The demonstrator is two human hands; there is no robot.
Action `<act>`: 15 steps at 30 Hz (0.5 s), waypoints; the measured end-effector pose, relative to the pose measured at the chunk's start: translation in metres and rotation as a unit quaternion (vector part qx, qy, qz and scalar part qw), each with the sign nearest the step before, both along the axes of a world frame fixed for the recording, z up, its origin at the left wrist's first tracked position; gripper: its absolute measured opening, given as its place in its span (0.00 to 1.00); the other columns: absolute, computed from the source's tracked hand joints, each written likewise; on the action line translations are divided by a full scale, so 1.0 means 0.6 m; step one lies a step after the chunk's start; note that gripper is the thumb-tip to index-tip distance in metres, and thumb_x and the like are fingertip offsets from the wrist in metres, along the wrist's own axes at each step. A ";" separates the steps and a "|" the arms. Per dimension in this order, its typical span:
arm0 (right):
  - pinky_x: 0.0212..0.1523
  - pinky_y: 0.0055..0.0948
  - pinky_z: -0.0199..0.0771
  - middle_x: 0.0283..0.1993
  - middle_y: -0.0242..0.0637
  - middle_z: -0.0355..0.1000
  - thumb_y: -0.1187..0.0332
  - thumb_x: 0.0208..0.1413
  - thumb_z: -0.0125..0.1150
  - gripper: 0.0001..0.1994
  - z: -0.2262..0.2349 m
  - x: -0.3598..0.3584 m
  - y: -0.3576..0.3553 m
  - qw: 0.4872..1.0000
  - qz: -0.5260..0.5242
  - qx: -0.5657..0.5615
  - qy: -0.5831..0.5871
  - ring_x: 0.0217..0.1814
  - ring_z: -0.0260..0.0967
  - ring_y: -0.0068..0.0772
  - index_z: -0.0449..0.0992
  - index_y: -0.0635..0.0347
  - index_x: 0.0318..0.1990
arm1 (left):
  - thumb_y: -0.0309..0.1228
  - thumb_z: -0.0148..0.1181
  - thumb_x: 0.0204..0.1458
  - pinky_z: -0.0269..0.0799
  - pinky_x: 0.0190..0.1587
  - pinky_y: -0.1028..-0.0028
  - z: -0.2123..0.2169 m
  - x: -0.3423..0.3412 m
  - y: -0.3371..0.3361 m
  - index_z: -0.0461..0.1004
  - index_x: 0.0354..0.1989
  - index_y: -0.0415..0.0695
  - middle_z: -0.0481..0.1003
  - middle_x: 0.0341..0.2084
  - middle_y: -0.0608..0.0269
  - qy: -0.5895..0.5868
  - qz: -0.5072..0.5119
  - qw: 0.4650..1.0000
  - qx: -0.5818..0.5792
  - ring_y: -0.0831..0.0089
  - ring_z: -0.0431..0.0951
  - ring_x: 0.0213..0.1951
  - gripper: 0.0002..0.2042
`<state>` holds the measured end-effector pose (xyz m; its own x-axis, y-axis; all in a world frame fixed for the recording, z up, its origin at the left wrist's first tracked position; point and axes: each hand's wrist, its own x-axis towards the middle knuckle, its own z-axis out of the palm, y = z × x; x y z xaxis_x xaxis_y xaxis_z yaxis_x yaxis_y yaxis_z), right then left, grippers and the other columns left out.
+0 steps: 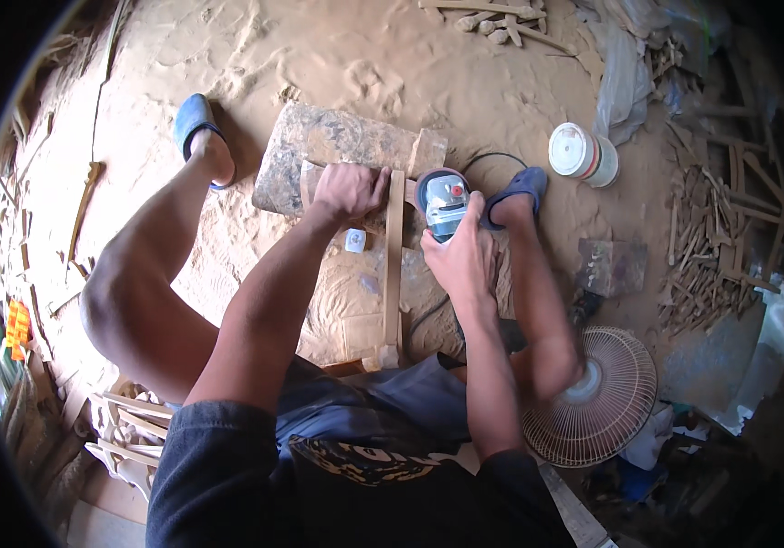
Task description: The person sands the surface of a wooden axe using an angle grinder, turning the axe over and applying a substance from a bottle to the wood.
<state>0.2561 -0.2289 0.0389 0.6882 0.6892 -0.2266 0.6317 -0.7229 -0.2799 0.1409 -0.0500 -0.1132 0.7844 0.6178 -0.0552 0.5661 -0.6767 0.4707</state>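
Observation:
My left hand [351,190] is closed on a wooden piece [310,185], pressing it against the near side of a worn log-like block [342,137]. The piece's full shape is hidden under my fingers. My right hand [467,260] is wrapped round the body of a power sander [447,208], its round disc to the right of my left hand. The disc is close to the wood's right end; contact cannot be made out. Between my hands a long flat wooden strip [393,274] runs from the block toward my lap.
A white tub [584,155] stands beyond my right foot. A round fan [593,393] is by my right knee, and a dusty box [613,267] lies above it. Piled wooden pieces [707,265] line the right. A dark cord [492,155] curves behind the sander. Sawdust covers the floor [337,55].

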 end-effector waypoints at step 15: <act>0.49 0.58 0.81 0.45 0.65 0.81 0.59 0.54 0.75 0.48 0.010 -0.025 0.038 0.998 0.020 -0.064 -0.005 0.47 0.82 0.67 0.54 0.70 0.76 | 0.51 0.45 0.73 0.78 0.35 0.50 0.006 -0.010 0.001 0.82 0.25 0.44 0.79 0.20 0.42 -0.021 0.014 0.999 -0.029 0.42 0.82 0.27 0.30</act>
<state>0.2413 -0.2058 0.0450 0.6638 0.6820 -0.3071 0.6628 -0.7266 -0.1810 0.1347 -0.0492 -0.1097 0.7696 0.6359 -0.0588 0.5632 -0.6325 0.5316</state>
